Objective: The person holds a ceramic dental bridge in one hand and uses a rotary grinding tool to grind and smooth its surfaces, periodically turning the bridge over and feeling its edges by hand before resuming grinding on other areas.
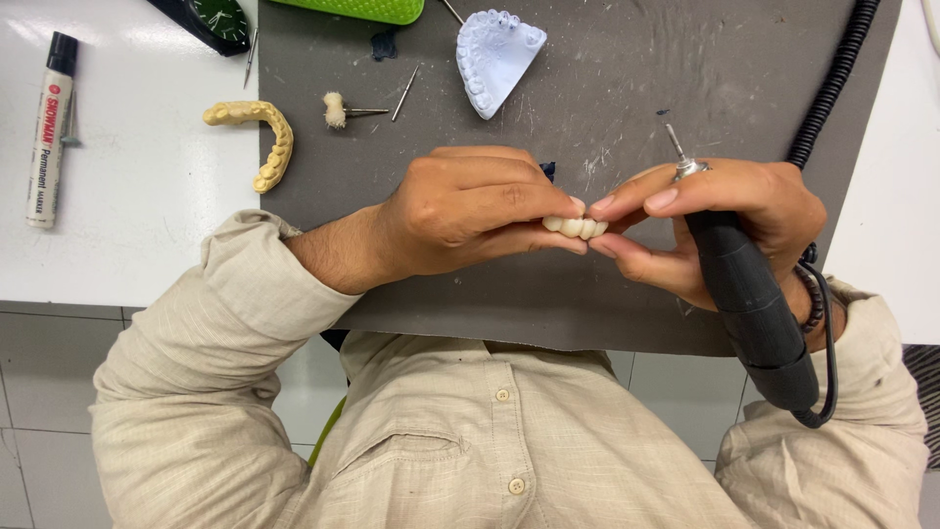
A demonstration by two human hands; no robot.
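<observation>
My left hand (pixel 460 211) pinches a small white row of artificial teeth (pixel 576 227) between thumb and fingers. My right hand (pixel 720 220) touches the other end of the teeth with its fingertips while it holds a black rotary handpiece (pixel 749 304) in the palm. The handpiece's metal bur tip (pixel 676 145) points away from me, above the fingers. Both hands hover over a dark grey mat (pixel 627 78).
A blue-white dental cast (pixel 494 54) lies on the mat's far side. A yellowish dental arch (pixel 264 137) straddles the mat's left edge, with a small polishing bur (pixel 343 110) and loose burs beside it. A marker pen (pixel 49 127) lies far left. A coiled black cable (pixel 832 83) runs at right.
</observation>
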